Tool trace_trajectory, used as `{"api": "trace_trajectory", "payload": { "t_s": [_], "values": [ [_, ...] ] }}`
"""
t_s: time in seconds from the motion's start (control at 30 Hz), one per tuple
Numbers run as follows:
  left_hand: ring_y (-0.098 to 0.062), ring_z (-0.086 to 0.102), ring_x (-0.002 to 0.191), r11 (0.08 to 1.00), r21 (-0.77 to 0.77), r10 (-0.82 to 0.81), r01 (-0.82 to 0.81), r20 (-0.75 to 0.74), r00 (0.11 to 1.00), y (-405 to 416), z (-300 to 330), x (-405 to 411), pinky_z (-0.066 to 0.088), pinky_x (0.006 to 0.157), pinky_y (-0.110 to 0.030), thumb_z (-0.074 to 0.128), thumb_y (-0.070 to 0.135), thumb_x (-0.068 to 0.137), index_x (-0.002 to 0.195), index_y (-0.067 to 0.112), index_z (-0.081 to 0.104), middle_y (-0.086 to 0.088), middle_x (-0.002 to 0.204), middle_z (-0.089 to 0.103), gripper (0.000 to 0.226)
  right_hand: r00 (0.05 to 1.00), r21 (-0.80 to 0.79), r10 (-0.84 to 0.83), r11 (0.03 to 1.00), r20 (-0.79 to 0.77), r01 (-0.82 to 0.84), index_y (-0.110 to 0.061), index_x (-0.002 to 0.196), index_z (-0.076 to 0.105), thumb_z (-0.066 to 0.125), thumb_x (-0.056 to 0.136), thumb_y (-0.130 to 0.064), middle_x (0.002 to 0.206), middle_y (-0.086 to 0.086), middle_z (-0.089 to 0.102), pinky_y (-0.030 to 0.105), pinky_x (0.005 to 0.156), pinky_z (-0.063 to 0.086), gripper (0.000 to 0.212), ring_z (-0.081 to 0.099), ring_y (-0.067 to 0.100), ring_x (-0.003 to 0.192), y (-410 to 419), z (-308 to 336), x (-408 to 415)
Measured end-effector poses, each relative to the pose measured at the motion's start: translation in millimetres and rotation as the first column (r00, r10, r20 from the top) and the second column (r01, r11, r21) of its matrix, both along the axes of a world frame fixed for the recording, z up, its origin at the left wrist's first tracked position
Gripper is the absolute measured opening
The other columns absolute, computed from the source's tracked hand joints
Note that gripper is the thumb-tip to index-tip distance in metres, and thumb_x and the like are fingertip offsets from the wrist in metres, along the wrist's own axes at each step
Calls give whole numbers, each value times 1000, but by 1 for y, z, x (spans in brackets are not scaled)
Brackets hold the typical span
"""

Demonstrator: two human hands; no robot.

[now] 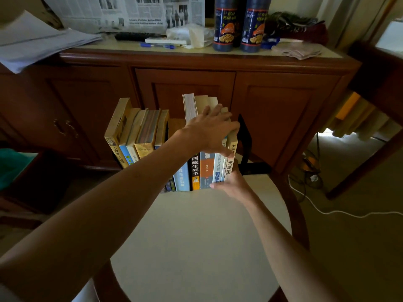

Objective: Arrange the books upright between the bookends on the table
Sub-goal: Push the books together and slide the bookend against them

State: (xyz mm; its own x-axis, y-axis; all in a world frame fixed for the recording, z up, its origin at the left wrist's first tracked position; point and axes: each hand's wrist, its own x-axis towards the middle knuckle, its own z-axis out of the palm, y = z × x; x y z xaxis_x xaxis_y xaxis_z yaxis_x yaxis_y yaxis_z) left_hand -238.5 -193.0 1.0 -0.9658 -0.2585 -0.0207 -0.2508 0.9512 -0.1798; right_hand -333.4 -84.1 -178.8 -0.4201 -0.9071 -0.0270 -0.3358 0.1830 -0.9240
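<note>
A row of books stands upright at the far edge of a round cream table [196,236]. The left group of yellowed books [135,131] leans slightly left; a gap separates it from the right group [196,166] with coloured spines. A black metal bookend [245,140] stands just right of the right group. My left hand [212,129] lies flat with straight fingers over the tops of the right group, thumb down on the spines. My right hand [231,185] touches the lower spines of the rightmost books [231,158], its fingers partly hidden. The left bookend is hidden.
A wooden sideboard [185,83] stands right behind the table, carrying newspapers [122,14], a blue pen [157,45], two dark bottles [224,25] and a cloth [298,51]. A white cable [327,211] runs on the floor to the right.
</note>
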Motion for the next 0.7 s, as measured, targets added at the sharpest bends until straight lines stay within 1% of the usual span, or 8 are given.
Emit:
{"api": "trace_trajectory", "payload": {
  "t_s": [0.1, 0.2, 0.37, 0.43, 0.5, 0.53, 0.63, 0.7],
  "values": [
    [-39, 5, 151, 1000, 2, -4, 4, 1, 1000, 0, -1, 1, 7, 120, -58, 60, 70, 81, 148, 24, 35, -14, 160, 24, 85, 989, -20, 18, 1000, 149, -15, -38, 126, 49, 94, 54, -15, 122, -1, 63, 38, 97, 53, 88, 61, 16, 116, -10, 1, -4],
    [-39, 4, 151, 1000, -2, -1, 1, 3, 1000, -2, 0, 1, 7, 120, -58, 59, 70, 82, 150, 24, 32, -14, 161, 22, 86, 977, -23, 36, 999, 208, -32, -39, 121, 54, 95, 52, -19, 119, 1, 66, 40, 97, 54, 82, 62, 21, 116, -12, -3, -5],
    [-39, 6, 150, 1000, -25, -8, 8, -3, 1000, -3, -3, -2, 10, 120, -59, 57, 73, 80, 147, 25, 36, -13, 161, 23, 85, 988, -27, 38, 999, 150, -34, -34, 130, 46, 92, 61, -11, 123, -5, 65, 34, 100, 50, 86, 62, 14, 116, -11, -10, -8],
    [-39, 5, 151, 1000, -30, -8, 8, -7, 1000, -3, -3, -3, 10, 120, -60, 56, 74, 80, 146, 25, 36, -13, 161, 23, 85, 992, -10, 35, 999, 124, -34, -30, 133, 44, 90, 65, -10, 123, -7, 64, 31, 101, 49, 85, 62, 7, 114, -9, -10, -8],
    [-39, 5, 151, 1000, -11, -8, 8, -13, 1000, -3, -3, -3, 9, 120, -59, 58, 73, 80, 147, 25, 36, -12, 161, 22, 85, 994, 6, 83, 996, 74, -84, -28, 138, 37, 86, 69, -3, 127, -8, 59, 22, 99, 48, 88, 58, 0, 116, -9, -7, -9],
    [-39, 4, 151, 1000, -4, -7, 7, -12, 1000, -3, -3, -2, 8, 120, -59, 58, 72, 80, 147, 26, 34, -12, 162, 22, 85, 992, 20, 119, 993, 26, -120, -30, 140, 32, 85, 71, -1, 130, -8, 55, 20, 99, 46, 91, 55, 1, 120, -8, -5, -10],
    [-39, 1, 151, 1000, 19, -5, 4, 1, 1000, -2, -4, 0, 6, 121, -59, 60, 70, 81, 150, 26, 30, -12, 163, 18, 88, 982, 64, 185, 981, -25, -183, -38, 144, 25, 85, 73, -12, 142, -3, 49, 37, 110, 41, 97, 44, 14, 135, -6, -3, -14],
    [-39, -1, 151, 999, 40, -2, 1, 14, 1000, -1, -2, 1, 4, 121, -59, 61, 68, 81, 151, 26, 30, -13, 164, 16, 87, 983, 116, 180, 978, -37, -174, -41, 142, 28, 82, 77, -20, 143, -5, 49, 42, 112, 39, 86, 45, 14, 135, 1, -4, -15]
  ]
}}
